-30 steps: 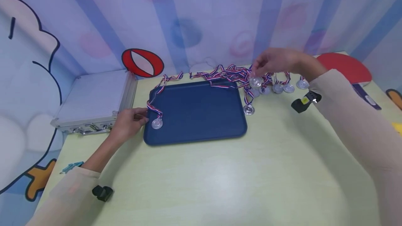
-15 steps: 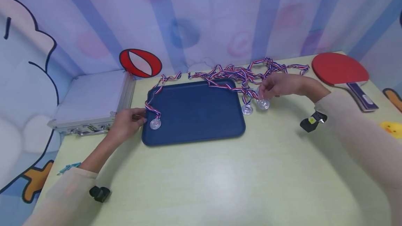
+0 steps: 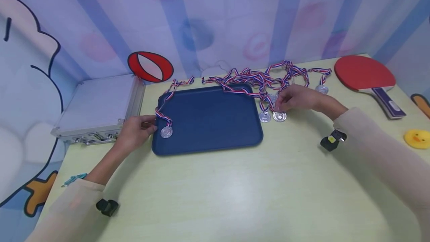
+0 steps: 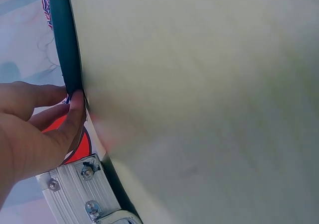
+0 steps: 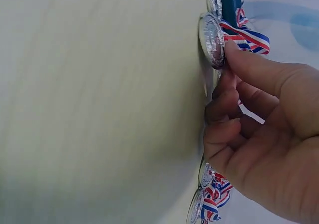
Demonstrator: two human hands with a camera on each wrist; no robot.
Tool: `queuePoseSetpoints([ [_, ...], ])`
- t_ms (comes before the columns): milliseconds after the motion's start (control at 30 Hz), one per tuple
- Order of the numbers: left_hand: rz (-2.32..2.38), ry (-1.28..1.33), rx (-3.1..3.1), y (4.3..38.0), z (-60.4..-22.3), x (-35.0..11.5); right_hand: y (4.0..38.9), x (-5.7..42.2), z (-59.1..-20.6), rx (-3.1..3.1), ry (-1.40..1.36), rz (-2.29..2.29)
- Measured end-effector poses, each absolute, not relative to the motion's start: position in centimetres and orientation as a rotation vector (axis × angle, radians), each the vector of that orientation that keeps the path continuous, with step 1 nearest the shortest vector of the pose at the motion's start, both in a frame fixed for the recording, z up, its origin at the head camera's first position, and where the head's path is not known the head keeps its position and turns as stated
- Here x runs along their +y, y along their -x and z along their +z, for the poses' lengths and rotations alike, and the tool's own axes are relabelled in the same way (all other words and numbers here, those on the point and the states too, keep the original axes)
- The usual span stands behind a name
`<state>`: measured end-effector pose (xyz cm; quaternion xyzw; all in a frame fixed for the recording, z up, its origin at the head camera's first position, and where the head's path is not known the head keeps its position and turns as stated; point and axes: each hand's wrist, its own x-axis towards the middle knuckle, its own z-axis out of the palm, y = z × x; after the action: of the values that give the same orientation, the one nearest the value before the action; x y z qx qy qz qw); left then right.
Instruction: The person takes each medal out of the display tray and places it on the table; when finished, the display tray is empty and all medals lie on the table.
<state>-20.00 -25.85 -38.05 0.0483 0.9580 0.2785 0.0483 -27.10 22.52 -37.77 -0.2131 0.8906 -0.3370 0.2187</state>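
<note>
My left hand (image 3: 136, 132) grips the left edge of a dark blue tray (image 3: 211, 122) between thumb and fingers. One silver medal (image 3: 166, 132) lies on the tray's left side, its striped ribbon (image 3: 164, 115) running over the rim. Beyond the tray's right edge, my right hand (image 3: 297, 99) pinches the rim of another silver medal (image 3: 280, 116) at table level; in the right wrist view this medal (image 5: 213, 41) tilts at the thumb tip. Close to its left lies a further medal (image 3: 264, 117). My right hand partly hides the medals behind it.
Tangled red, white and blue ribbons (image 3: 248, 79) lie along the back, partly over the tray. A silver case (image 3: 97, 104) stands at left, teal clips (image 3: 74, 179) in front. At right are a medal (image 3: 321, 89), a red table tennis bat (image 3: 364, 72) and a yellow duck (image 3: 417, 138).
My right hand has come down and towards me from over the ribbons, bringing the pinched medal to the table beside the one at the tray's right. My left hand stays at the tray.
</note>
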Motion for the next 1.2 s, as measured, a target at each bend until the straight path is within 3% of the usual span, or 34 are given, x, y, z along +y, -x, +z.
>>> queuePoseSetpoints([
  [367,0.852,-0.146,2.915,20.0,-38.1,-25.9,26.9,22.4,-37.5,2.559,0.558,-0.830],
  [767,0.852,-0.164,2.922,20.2,-38.0,-25.9,26.4,22.8,-33.5,2.636,0.445,-0.915],
  [1200,0.849,-0.165,2.917,20.2,-38.1,-26.0,25.8,16.1,-31.3,2.606,0.637,-0.980],
])
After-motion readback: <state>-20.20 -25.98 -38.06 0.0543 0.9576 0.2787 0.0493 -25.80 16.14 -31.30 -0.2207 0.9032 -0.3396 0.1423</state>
